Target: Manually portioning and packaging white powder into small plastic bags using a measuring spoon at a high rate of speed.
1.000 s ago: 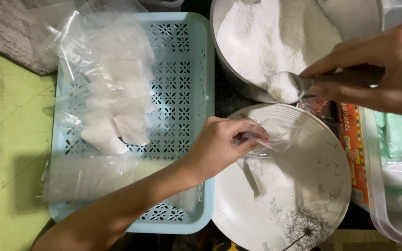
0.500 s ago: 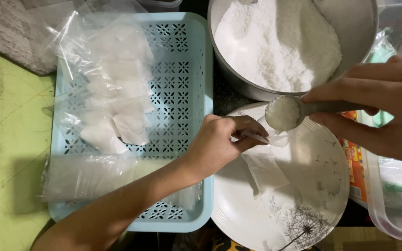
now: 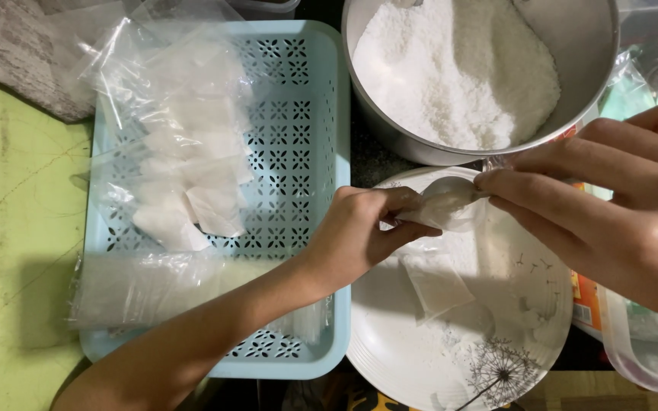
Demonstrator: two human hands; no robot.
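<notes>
Blue basket [image 3: 298, 152] at left on the green floor [image 3: 17, 228], with filled clear packets [image 3: 184, 152] piled in its far half and a flat stack of empty bags [image 3: 146, 285] across its near half. Metal bowl [image 3: 588, 46] at top right, full of white grains [image 3: 458, 68]. White plate [image 3: 496, 320] just below the bowl, beside the basket; one filled packet [image 3: 436, 283] lies on it. Clear tub [image 3: 641, 350] at the right edge, orange box [image 3: 584, 293] between it and the plate.

Right hand [image 3: 611, 205] over the plate's far rim, fingers pinched on a spoon [image 3: 447, 199] whose scoop is tipped into a small bag [image 3: 451, 217]. Left hand [image 3: 363, 232] reaches in from the basket side, thumb and fingers clamped on the bag's mouth, holding the bag just above the plate, touching the spoon.
</notes>
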